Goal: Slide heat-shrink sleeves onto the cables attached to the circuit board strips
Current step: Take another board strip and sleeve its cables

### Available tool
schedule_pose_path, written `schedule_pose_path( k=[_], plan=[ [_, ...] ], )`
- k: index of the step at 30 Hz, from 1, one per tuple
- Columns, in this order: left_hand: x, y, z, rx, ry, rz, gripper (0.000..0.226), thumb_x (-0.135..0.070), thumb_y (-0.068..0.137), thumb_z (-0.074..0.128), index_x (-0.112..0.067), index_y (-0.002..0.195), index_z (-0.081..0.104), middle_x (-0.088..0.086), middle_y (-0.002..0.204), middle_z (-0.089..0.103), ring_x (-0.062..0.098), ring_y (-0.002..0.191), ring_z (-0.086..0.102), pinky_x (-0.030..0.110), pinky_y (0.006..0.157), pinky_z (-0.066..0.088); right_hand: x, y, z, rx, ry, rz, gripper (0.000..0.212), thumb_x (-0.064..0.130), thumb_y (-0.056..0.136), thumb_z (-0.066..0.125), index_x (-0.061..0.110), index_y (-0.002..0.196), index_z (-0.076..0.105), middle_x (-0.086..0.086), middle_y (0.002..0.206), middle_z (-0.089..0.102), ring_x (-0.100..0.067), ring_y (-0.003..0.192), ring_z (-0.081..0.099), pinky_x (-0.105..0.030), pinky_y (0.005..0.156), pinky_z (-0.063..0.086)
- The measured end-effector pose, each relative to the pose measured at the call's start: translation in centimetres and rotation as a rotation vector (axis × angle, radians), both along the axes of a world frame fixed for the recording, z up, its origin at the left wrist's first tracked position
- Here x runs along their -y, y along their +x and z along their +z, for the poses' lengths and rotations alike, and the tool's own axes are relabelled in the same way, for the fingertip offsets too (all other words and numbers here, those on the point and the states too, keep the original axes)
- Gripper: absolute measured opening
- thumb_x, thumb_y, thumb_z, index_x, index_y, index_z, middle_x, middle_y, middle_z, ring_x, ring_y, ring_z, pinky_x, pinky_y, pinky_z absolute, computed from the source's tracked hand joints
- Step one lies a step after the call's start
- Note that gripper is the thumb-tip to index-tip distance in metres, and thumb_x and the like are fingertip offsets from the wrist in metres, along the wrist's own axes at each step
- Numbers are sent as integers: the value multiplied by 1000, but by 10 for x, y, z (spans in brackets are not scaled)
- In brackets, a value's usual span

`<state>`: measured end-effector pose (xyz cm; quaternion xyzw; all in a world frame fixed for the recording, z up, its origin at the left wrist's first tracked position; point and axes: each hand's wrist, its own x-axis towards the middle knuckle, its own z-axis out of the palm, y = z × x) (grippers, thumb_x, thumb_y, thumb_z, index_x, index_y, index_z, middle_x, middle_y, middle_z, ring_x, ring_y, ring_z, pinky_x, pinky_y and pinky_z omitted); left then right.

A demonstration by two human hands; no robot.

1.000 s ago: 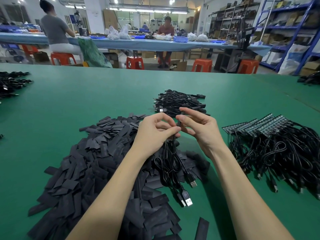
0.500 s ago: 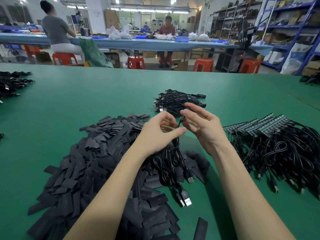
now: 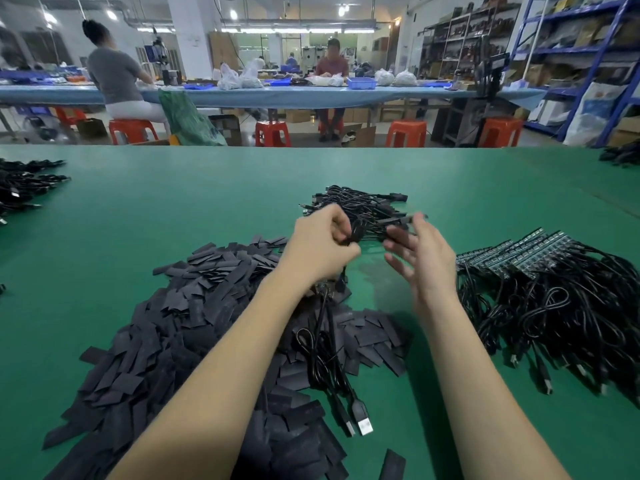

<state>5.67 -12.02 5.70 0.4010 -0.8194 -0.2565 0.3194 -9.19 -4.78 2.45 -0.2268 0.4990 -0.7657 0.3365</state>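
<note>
Head view: left hand [image 3: 320, 249] clenched around glossy looped black cables [image 3: 325, 344], right hand [image 3: 424, 261] splayed, released.

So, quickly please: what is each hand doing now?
Left hand: closed on black cables.
Right hand: open, fingers spread; whether its fingertips touch a sleeve cannot be told.

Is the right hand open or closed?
Open: the right hand has its fingers spread apart, gripping nothing.

A green table [image 3: 173, 209] carries a heap of black sleeves [image 3: 166, 323]. Right of the heap lie strips with cables [image 3: 554, 289]; beyond it, a cable bundle [image 3: 363, 206], possibly finished.
</note>
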Motion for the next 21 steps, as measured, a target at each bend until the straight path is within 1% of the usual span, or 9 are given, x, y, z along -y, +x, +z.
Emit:
schedule_pose_path(
  k=[2, 4, 5, 7, 9, 11, 14, 17, 21],
  plan=[
    [21, -15, 19, 92, -67, -11, 21, -16, 79, 74, -28, 84, 57, -10, 83, 61, 11, 78, 59, 29, 79, 52, 2, -1, -15, -247, 212, -41, 26, 40, 101, 57, 19, 94, 71, -4, 97, 77, -15, 74, 66, -32, 73, 58],
    [44, -33, 37, 239, -143, -1, 17, -15, 81, 70, -23, 89, 58, -6, 90, 61, 20, 88, 59, 32, 78, 50, 6, 2, -32, -476, 370, -30, 33, 47, 100, 54, 23, 90, 73, 3, 89, 77, -17, 81, 68, -42, 85, 58],
    [55, -43, 44, 304, -190, 6, 16, -14, 82, 68, -21, 91, 56, -4, 93, 61, 23, 91, 58, 32, 75, 47, 8, 3, -38, -586, 431, -27, 36, 51, 99, 53, 24, 89, 73, 6, 88, 76, -17, 85, 69, -42, 87, 56],
    [76, -61, 54, 408, -287, 10, 16, -10, 83, 63, -19, 90, 52, 0, 95, 58, 27, 93, 55, 31, 71, 38, 14, 6, -45, -754, 539, -67, 41, 57, 97, 50, 26, 84, 73, 12, 83, 74, -14, 85, 68, -32, 79, 54],
    [96, -76, 60, 482, -352, 10, 17, -4, 85, 58, -16, 90, 48, 5, 98, 58, 30, 95, 57, 32, 70, 36, 18, 5, -49, -808, 584, -114, 43, 58, 96, 49, 26, 78, 71, 14, 75, 72, -12, 77, 66, -26, 67, 48],
    [113, -88, 60, 524, -387, 26, 16, 0, 87, 55, -14, 91, 51, 10, 105, 61, 32, 99, 59, 34, 71, 40, 20, 4, -51, -816, 604, -136, 43, 58, 95, 49, 26, 77, 70, 14, 72, 70, -11, 73, 65, -24, 62, 43],
    [130, -96, 50, 628, -359, 27, 13, -2, 90, 56, -7, 101, 62, 13, 112, 66, 33, 103, 61, 39, 79, 51, 24, 3, -54, -817, 625, -139, 38, 58, 92, 52, 28, 78, 71, 18, 73, 70, -6, 73, 63, -24, 64, 42],
    [141, -93, 29, 770, -243, -14, 22, -11, 93, 57, -9, 114, 63, 11, 117, 64, 32, 104, 60, 41, 89, 55, 24, 3, -55, -818, 622, -147, 37, 57, 91, 53, 29, 78, 71, 19, 71, 69, -3, 71, 61, -23, 62, 39],
    [147, -84, 19, 714, -194, -40, 36, -22, 95, 60, -12, 129, 55, 11, 132, 58, 32, 117, 56, 44, 100, 49, 24, 4, -55, -817, 631, -153, 35, 57, 90, 54, 30, 77, 71, 20, 69, 68, -1, 71, 60, -21, 60, 37]
  ],
)
